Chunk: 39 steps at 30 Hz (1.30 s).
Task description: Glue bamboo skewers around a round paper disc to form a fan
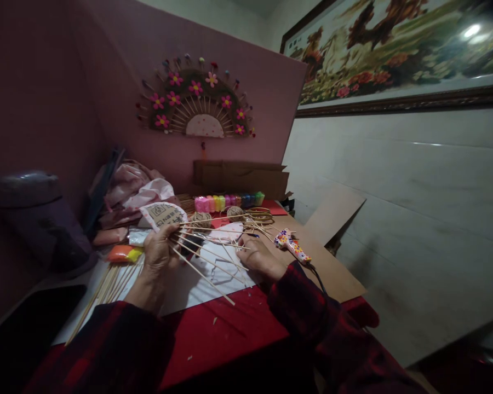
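My left hand (158,254) is closed on a half-round cardboard piece (163,213) with a pale patterned rim. Thin wooden sticks (207,256) fan out from that piece toward the right. At their far ends, my right hand (261,257) has its fingers curled together on the tip of one stick; its fingertips are partly hidden. Behind the sticks lies a pale half-round piece with pink spots (229,232). A flower-patterned glue gun (291,244) rests just right of my right hand, its cord running toward my sleeve.
Loose sticks (107,284) and bagged clay (123,253) lie left of my left hand. Twine balls (200,220) and a row of coloured clay packs (225,202) sit behind. A flower-decorated fan (195,87) hangs on the pink panel. White paper (189,290) covers part of the red tabletop (230,334).
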Each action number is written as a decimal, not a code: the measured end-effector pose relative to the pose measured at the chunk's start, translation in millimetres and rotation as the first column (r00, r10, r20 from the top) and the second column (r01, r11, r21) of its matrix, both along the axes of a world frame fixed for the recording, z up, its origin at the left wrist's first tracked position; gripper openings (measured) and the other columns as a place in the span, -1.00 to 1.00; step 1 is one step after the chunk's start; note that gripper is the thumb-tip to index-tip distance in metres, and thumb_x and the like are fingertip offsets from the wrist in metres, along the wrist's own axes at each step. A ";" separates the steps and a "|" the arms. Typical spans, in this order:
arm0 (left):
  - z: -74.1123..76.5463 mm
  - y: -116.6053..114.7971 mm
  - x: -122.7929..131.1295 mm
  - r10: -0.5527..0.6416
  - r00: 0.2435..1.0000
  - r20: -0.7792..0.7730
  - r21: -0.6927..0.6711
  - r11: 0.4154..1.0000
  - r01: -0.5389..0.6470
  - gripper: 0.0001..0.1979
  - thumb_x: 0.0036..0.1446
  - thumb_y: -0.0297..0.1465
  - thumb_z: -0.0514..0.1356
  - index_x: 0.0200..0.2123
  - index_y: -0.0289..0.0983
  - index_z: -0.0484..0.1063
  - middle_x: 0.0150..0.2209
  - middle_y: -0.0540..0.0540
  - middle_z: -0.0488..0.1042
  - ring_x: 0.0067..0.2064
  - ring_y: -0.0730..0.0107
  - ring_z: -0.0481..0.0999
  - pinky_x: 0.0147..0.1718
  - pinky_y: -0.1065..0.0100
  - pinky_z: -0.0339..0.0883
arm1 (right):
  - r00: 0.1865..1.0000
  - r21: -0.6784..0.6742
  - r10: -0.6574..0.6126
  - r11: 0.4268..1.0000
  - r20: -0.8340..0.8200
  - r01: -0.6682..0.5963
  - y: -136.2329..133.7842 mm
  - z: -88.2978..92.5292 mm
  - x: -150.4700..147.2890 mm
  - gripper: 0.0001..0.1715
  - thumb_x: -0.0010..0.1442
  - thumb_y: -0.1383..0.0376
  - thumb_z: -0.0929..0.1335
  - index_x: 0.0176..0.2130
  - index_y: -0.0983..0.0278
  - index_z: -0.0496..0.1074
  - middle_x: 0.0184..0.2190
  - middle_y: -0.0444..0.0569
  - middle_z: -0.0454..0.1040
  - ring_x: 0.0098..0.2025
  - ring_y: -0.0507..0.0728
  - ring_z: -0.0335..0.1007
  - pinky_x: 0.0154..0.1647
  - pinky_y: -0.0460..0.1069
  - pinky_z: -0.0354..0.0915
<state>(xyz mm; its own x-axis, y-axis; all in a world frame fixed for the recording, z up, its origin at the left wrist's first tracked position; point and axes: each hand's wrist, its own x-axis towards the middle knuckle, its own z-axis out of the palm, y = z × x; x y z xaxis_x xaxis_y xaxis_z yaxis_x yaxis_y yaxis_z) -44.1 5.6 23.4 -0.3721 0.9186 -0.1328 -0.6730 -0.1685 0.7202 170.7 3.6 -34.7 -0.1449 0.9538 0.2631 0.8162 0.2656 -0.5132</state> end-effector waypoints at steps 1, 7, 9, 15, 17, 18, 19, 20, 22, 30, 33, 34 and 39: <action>-0.2 0.3 0.2 0.001 1.000 -0.002 -0.001 1.000 -0.001 -0.84 -0.17 -0.69 0.13 -0.50 -0.34 0.34 -0.61 0.03 0.38 -0.59 0.50 0.40 -0.54 0.47 0.39 | 1.000 0.008 0.015 1.000 -0.019 -0.015 -0.9 -2.1 0.5 -0.77 -0.02 0.45 0.24 -0.30 0.30 0.37 -0.35 -0.03 0.43 -0.29 0.08 0.28 -0.31 -0.08 0.14; -2.8 -0.4 -0.2 -0.086 0.996 0.002 -0.006 0.996 0.086 -0.87 -0.15 -0.66 0.12 -0.51 -0.35 0.34 -0.64 0.00 0.39 -0.62 0.49 0.40 -0.61 0.48 0.37 | 0.979 0.075 -0.080 0.993 -0.186 0.096 9.2 1.3 5.6 -0.92 -0.08 0.40 0.27 -0.51 0.31 0.37 -0.49 -0.06 0.42 -0.40 0.07 0.29 -0.39 -0.07 0.18; -2.9 -2.4 -0.5 -0.155 0.988 0.020 -0.034 0.987 0.155 -0.90 -0.11 -0.64 0.10 -0.51 -0.37 0.36 -0.62 -0.05 0.42 -0.61 0.45 0.42 -0.61 0.45 0.39 | 0.927 0.056 -0.118 0.987 -0.355 0.147 14.4 8.6 6.3 -0.88 -0.04 0.33 0.28 -0.58 0.29 0.33 -0.63 -0.11 0.35 -0.56 0.02 0.24 -0.53 -0.09 0.14; -3.8 -7.8 1.7 -0.262 0.965 0.026 -0.075 0.962 0.263 -0.89 -0.12 -0.63 0.11 -0.46 -0.38 0.37 -0.54 -0.11 0.47 -0.57 0.38 0.48 -0.56 0.34 0.45 | 0.301 0.057 0.027 0.994 -0.953 0.091 12.4 34.7 3.1 -0.70 -0.08 0.18 0.45 -0.44 0.28 0.31 -0.63 -0.15 0.44 -0.65 -0.01 0.34 -0.69 -0.14 0.26; -5.6 -8.1 3.9 -0.273 0.962 0.009 -0.063 0.960 0.273 -0.84 -0.15 -0.63 0.13 -0.40 -0.38 0.38 -0.53 -0.11 0.48 -0.57 0.37 0.49 -0.55 0.33 0.46 | 0.085 0.074 0.067 0.993 -0.994 0.086 9.3 39.2 0.0 -0.68 -0.13 0.23 0.50 -0.45 0.28 0.33 -0.53 -0.10 0.50 -0.52 0.03 0.47 -0.56 -0.13 0.39; -6.8 -8.0 5.1 -0.281 0.960 0.000 -0.055 0.958 0.280 -0.80 -0.16 -0.63 0.14 -0.37 -0.39 0.40 -0.52 -0.11 0.49 -0.56 0.36 0.50 -0.55 0.34 0.46 | 0.011 0.074 0.073 0.995 -0.997 0.070 8.0 40.0 -1.8 -0.68 -0.14 0.26 0.52 -0.45 0.28 0.34 -0.49 -0.08 0.52 -0.45 0.04 0.50 -0.51 -0.13 0.42; -8.2 -7.7 6.3 -0.293 0.956 -0.011 -0.043 0.955 0.293 -0.75 -0.17 -0.63 0.15 -0.32 -0.39 0.41 -0.50 -0.12 0.50 -0.55 0.35 0.51 -0.55 0.34 0.46 | -0.037 0.069 0.071 0.997 -0.997 0.038 6.8 39.9 -3.8 -0.69 -0.15 0.28 0.53 -0.45 0.28 0.35 -0.46 -0.07 0.54 -0.40 0.05 0.52 -0.46 -0.12 0.44; -9.7 -7.3 7.4 -0.304 0.953 -0.019 -0.028 0.953 0.303 -0.70 -0.18 -0.64 0.16 -0.28 -0.39 0.42 -0.48 -0.14 0.52 -0.53 0.33 0.53 -0.54 0.35 0.46 | -0.063 0.064 0.064 0.998 -0.996 -0.006 5.7 39.1 -6.0 -0.69 -0.16 0.29 0.53 -0.45 0.28 0.36 -0.44 -0.06 0.55 -0.37 0.06 0.53 -0.44 -0.12 0.45; -12.9 -6.3 9.0 -0.314 0.949 -0.038 0.001 0.949 0.315 -0.64 -0.20 -0.65 0.17 -0.22 -0.39 0.42 -0.45 -0.16 0.54 -0.50 0.32 0.54 -0.52 0.36 0.47 | -0.071 0.081 0.074 0.992 -0.995 -0.100 3.5 36.2 -10.6 -0.68 -0.15 0.30 0.54 -0.42 0.27 0.36 -0.38 -0.07 0.56 -0.32 0.06 0.53 -0.40 -0.12 0.45; -16.1 -6.0 11.3 -0.309 0.950 -0.031 0.026 0.950 0.310 -0.67 -0.18 -0.68 0.15 -0.25 -0.41 0.44 -0.46 -0.15 0.55 -0.50 0.35 0.54 -0.50 0.39 0.48 | -0.049 0.111 0.101 0.948 -0.994 -0.298 -2.6 29.9 -22.5 -0.76 -0.08 0.31 0.52 -0.34 0.27 0.48 -0.38 -0.10 0.57 -0.29 0.02 0.54 -0.32 -0.17 0.42; -13.3 -8.2 12.3 -0.319 0.947 -0.020 0.019 0.947 0.320 -0.69 -0.17 -0.68 0.14 -0.27 -0.43 0.45 -0.46 -0.16 0.55 -0.52 0.37 0.53 -0.51 0.41 0.47 | -0.012 0.102 0.103 0.940 -0.995 -0.326 -1.5 27.1 -22.6 -0.79 -0.04 0.32 0.50 -0.31 0.28 0.51 -0.34 -0.07 0.59 -0.27 0.02 0.54 -0.30 -0.15 0.43; -12.4 -8.9 12.5 -0.323 0.946 -0.023 0.014 0.946 0.323 -0.69 -0.17 -0.68 0.14 -0.27 -0.43 0.45 -0.47 -0.16 0.55 -0.53 0.38 0.52 -0.53 0.42 0.46 | 0.006 0.099 0.108 0.937 -0.994 -0.334 -0.8 25.8 -22.4 -0.79 -0.03 0.32 0.49 -0.31 0.28 0.52 -0.33 -0.05 0.59 -0.26 0.03 0.54 -0.29 -0.14 0.43; -10.0 -10.2 12.8 -0.309 0.951 -0.034 0.003 0.951 0.309 -0.71 -0.18 -0.68 0.13 -0.31 -0.44 0.46 -0.51 -0.15 0.53 -0.55 0.38 0.50 -0.55 0.42 0.44 | 0.027 0.112 0.129 0.935 -0.991 -0.337 2.3 21.2 -21.8 -0.80 -0.01 0.30 0.49 -0.30 0.28 0.53 -0.31 -0.03 0.60 -0.23 0.06 0.54 -0.26 -0.10 0.45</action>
